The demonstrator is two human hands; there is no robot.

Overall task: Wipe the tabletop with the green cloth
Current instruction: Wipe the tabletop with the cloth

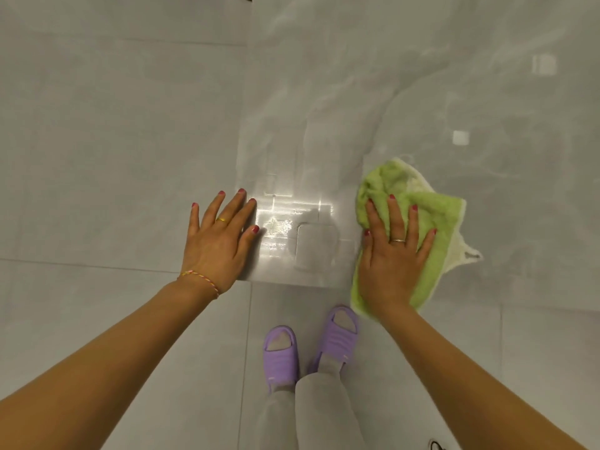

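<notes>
The glossy grey marble tabletop (422, 76) fills the upper right of the head view. A crumpled green cloth (435, 228) with a pale underside lies on it beside the front edge. My right hand (393, 254) presses flat on the cloth, fingers spread, palm close to the table's edge. My left hand (217, 241) rests flat and empty on the table's front left corner, fingers apart. A bright reflection of light lies on the surface between the two hands.
The table's left edge (244, 141) and front edge (292, 282) drop to a grey tiled floor (113, 157). My feet in purple slippers (281, 355) stand just in front of the table. A small dark object (436, 445) shows at the bottom edge.
</notes>
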